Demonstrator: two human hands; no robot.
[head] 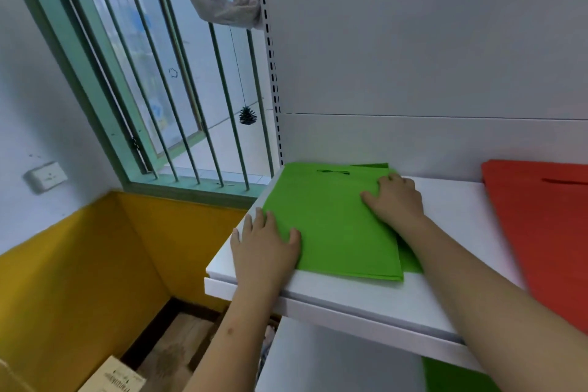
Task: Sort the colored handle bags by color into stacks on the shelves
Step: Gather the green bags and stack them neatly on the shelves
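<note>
A stack of green handle bags [331, 219] lies flat at the left end of the white shelf [350, 296]. The top bag sits slightly askew, so a lower green bag shows along its right edge. My left hand [265, 242] lies flat on the stack's near left corner, partly on the shelf. My right hand [396, 200] presses on the stack's right side with spread fingers. A red handle bag [541, 232] lies flat on the same shelf to the right, apart from the green stack.
A barred window [178, 89] with a green frame stands left of the shelf unit. Below the shelf another green piece [451, 375] shows. A cardboard box [111, 375] sits on the floor at lower left, beside a yellow wall.
</note>
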